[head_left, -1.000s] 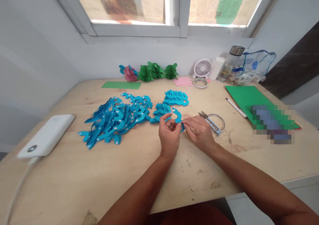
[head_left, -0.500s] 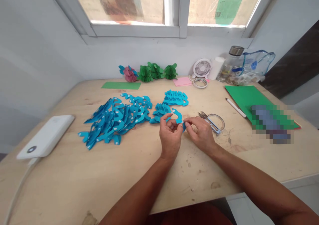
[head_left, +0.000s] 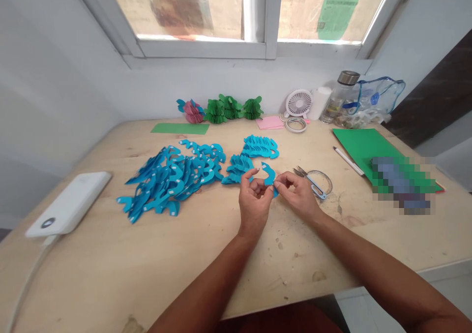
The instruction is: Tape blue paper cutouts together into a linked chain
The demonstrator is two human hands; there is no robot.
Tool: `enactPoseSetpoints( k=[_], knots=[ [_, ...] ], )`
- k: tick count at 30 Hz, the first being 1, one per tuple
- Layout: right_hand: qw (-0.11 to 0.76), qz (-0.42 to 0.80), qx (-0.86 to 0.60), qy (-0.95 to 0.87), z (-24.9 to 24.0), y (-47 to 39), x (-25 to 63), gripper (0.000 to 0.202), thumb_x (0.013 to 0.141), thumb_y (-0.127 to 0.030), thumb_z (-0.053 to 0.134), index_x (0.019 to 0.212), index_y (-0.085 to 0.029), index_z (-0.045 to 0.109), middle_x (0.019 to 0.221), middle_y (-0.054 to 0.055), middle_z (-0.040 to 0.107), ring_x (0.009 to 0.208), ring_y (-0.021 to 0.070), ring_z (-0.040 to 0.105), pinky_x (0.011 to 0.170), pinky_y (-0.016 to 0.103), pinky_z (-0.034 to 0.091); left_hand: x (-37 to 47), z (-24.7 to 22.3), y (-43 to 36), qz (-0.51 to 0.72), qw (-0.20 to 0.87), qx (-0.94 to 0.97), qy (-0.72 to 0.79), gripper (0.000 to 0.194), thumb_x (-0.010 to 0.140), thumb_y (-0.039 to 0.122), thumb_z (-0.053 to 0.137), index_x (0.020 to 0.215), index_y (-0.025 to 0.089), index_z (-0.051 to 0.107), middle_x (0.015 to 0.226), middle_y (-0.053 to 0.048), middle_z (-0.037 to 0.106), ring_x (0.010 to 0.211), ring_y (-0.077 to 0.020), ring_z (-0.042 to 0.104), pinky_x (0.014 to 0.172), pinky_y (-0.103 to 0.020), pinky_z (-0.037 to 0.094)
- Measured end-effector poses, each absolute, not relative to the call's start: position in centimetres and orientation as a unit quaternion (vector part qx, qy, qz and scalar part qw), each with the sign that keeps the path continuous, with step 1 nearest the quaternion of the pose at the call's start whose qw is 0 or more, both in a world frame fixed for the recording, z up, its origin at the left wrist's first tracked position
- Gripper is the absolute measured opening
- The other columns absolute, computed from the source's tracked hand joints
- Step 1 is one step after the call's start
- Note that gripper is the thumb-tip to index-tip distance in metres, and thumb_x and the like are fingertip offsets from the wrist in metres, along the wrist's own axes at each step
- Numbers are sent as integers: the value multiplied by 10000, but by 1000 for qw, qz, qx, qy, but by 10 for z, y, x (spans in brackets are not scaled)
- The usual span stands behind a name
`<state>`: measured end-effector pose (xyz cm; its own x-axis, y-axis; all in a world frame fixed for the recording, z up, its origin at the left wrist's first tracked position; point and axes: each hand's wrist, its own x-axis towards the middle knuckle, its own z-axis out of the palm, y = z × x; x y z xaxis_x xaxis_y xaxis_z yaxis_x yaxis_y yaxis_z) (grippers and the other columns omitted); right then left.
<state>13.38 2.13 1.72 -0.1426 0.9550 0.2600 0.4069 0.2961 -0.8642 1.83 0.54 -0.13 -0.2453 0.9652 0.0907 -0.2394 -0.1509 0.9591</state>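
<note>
A curved blue paper cutout with a small white patch near its upper tip is held up between my two hands. My left hand pinches its lower part between thumb and fingers, the index finger raised. From the other side my right hand pinches the cutout's lower end, fingertips touching the left thumb. Folded blue paper pieces lie just behind my left hand, and another pleated blue bundle sits farther back. To the left spreads a large heap of blue cutouts with white patches.
Right of my hands lie scissors and a ring of tape. A white power bank with a cable rests at left. Green paper, a pen, a small fan and a bottle stand or lie beyond.
Both hands have shifted slightly to the right with the blue cutout, whose upper tip now stands a little farther from my left index finger. The pinch stays the same.
</note>
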Motion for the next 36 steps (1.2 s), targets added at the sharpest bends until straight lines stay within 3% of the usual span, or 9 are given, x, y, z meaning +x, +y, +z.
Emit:
enactPoseSetpoints(
  k=[6,12,17,21,29,36],
  knots=[
    [464,423,-469,-621,11,28,140,215,818,-320,491,718,-171,611,689,8,604,653,127,540,629,247,430,17,4,5,624,535,369,434,526,637,160,662,1119,192,455,689,22,606,651,-112,601,623,-221,462],
    [500,519,-454,-524,5,36,143,187,757,-331,586,862,-192,654,757,1,650,626,106,557,588,227,438,19,5,1,557,633,376,385,498,610,172,689,1080,169,524,673,16,587,627,-108,559,556,-205,434],
    [499,530,-437,-528,4,39,147,191,713,-348,644,824,-195,674,781,12,668,669,124,590,612,243,460,21,7,0,550,635,380,387,430,599,171,693,1015,152,584,661,21,569,600,-90,527,542,-193,419],
    [492,468,-448,-581,0,40,149,174,723,-335,641,813,-190,676,747,18,655,641,129,579,592,257,450,21,6,1,550,636,372,393,379,584,167,691,955,156,612,667,17,585,614,-96,543,573,-203,428],
    [481,216,-452,-719,12,30,147,101,794,-199,544,792,-192,645,737,18,613,646,126,533,613,262,422,20,7,4,551,634,355,410,324,548,146,689,870,144,645,712,1,629,632,-98,560,606,-203,435],
    [446,145,-452,-759,13,30,147,110,825,-175,480,782,-189,581,764,43,590,721,159,549,666,290,431,21,9,2,554,645,324,415,331,531,150,715,859,125,679,741,-26,657,673,-127,585,615,-219,450]
  ],
)
